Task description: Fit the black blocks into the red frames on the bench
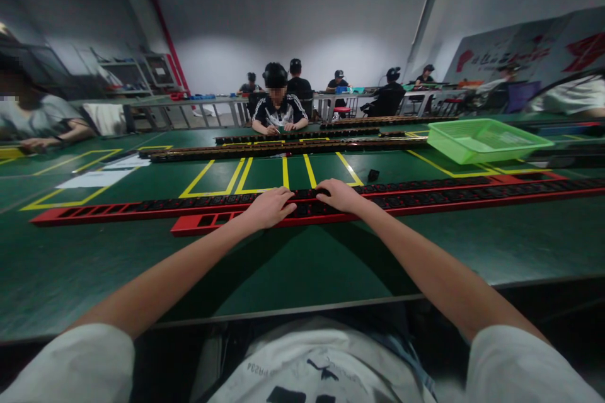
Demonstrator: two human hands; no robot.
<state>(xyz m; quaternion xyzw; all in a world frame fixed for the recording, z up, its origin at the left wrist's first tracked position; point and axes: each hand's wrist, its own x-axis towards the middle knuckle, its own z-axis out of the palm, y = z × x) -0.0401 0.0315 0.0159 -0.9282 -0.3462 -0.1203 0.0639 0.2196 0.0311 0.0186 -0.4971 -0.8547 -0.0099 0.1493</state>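
Two long red strips with rows of black sockets lie side by side across the green table: the near strip (425, 204) and the far strip (118, 209). My left hand (269, 206) rests palm down on the near strip, fingers stretched forward and slightly apart. My right hand (341, 195) lies just to its right, fingers curved down onto the black sockets between the two strips. Neither hand visibly holds anything. A small black part (373, 175) sits on the table just beyond the strips.
A green plastic tray (486, 138) stands at the right rear. More long dark strips (283, 150) lie further back, where a person (278, 107) sits opposite. Another person (38, 119) works at the left. White papers (94, 177) lie left. Yellow floor-style lines (246, 176) mark the table.
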